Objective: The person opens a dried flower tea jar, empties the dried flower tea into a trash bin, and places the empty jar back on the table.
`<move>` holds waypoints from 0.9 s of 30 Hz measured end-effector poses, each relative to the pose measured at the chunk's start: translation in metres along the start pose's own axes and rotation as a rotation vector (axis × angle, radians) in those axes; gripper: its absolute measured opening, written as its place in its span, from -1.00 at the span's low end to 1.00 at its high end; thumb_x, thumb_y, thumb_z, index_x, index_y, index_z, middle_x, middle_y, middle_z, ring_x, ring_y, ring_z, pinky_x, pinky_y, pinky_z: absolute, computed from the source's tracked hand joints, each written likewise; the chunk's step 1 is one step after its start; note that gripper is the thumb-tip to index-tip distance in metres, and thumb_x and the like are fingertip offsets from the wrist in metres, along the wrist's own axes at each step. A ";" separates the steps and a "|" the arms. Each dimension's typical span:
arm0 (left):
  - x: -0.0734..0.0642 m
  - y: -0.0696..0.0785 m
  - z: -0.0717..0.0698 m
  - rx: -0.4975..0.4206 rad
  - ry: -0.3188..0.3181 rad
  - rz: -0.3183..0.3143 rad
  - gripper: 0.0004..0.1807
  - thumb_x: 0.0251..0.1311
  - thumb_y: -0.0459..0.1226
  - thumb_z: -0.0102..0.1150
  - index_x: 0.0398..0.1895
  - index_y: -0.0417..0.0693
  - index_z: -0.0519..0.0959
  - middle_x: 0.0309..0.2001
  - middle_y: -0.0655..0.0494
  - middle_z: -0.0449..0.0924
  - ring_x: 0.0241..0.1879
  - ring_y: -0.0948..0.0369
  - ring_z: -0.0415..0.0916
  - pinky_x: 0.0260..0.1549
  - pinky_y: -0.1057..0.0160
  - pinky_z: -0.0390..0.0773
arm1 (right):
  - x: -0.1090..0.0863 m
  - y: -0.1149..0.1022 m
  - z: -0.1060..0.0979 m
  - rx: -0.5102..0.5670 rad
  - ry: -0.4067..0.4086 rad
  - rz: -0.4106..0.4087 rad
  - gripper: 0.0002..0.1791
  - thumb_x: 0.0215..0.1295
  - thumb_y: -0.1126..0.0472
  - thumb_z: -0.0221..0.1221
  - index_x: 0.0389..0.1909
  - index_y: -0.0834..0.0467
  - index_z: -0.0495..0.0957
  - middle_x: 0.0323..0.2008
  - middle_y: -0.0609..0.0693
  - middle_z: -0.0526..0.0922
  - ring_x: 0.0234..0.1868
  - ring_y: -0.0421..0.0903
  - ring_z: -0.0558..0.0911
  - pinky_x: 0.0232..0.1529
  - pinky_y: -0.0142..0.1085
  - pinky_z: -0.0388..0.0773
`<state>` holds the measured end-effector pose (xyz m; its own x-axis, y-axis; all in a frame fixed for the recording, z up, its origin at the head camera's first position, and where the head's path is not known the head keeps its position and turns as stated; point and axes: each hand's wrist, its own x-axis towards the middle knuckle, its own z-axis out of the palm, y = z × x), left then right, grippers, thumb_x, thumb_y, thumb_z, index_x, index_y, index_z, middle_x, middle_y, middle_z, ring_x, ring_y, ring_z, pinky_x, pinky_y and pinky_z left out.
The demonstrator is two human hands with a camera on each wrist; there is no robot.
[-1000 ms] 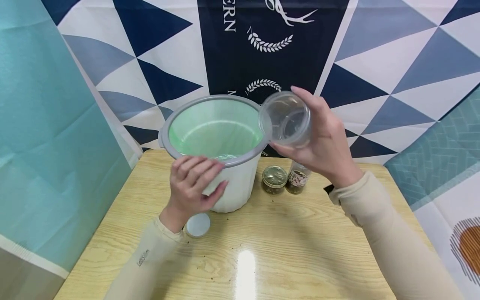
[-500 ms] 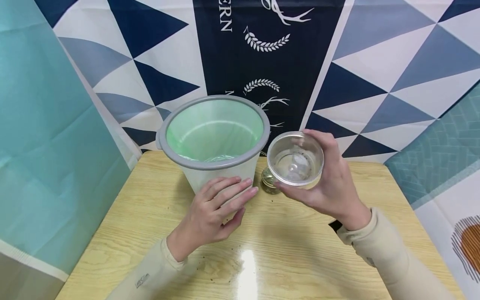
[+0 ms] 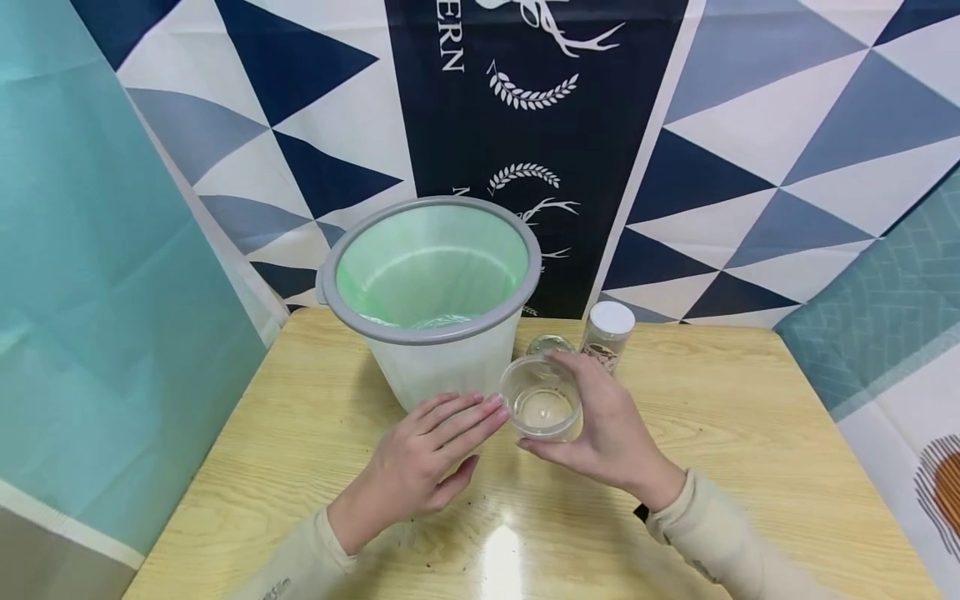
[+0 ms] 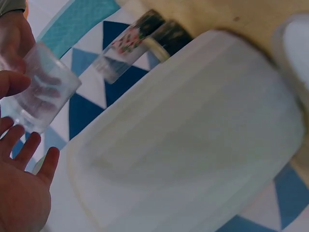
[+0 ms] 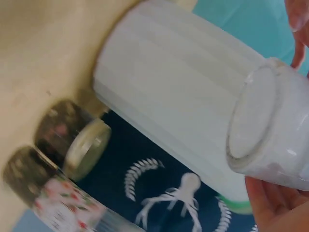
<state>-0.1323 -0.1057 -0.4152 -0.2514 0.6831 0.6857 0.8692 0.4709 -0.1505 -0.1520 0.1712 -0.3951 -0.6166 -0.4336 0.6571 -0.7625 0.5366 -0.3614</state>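
My right hand [image 3: 603, 429] holds a clear plastic jar [image 3: 543, 408] by its side, thumb and fingers round the wall. No lid covers its mouth, which tilts toward the head camera, and only a few dark specks show inside. In the right wrist view the jar's bottom [image 5: 256, 111] faces the camera. Just left of it is my left hand [image 3: 423, 458], fingers straight and nearly together, their tips right at the jar's rim in the head view. Behind both hands stands a white trash can [image 3: 457, 371] with a grey rim and a pale green bag lining it.
A squat jar [image 5: 65, 133] with a gold-coloured lid and dark contents stands right of the trash can. Beside it is a taller clear jar [image 3: 609, 329] with a white lid and floral label. Dark crumbs dot the wooden table [image 3: 712, 433]; patterned cloth [image 3: 735, 183] hangs behind.
My right hand has brought the jar down and away from the trash can's rim, toward the left hand. My left hand has left the trash can's front and moved nearer the jar.
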 end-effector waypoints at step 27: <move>-0.055 -0.001 0.017 -0.071 -0.141 -0.179 -0.58 0.05 -0.37 0.43 0.05 -0.02 0.70 0.00 0.13 0.71 0.02 0.16 0.65 0.06 0.16 0.66 | -0.014 0.005 0.099 -0.010 -0.266 0.177 0.11 -0.40 0.10 0.74 0.28 0.23 0.39 0.08 0.11 0.49 -0.05 -0.04 0.63 0.04 -0.14 0.70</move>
<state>-0.1267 -0.1347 -0.4646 -0.4570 0.6653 0.5903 0.8318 0.5547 0.0188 -0.1668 0.1086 -0.4719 -0.7698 -0.5063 0.3886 -0.6380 0.6269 -0.4471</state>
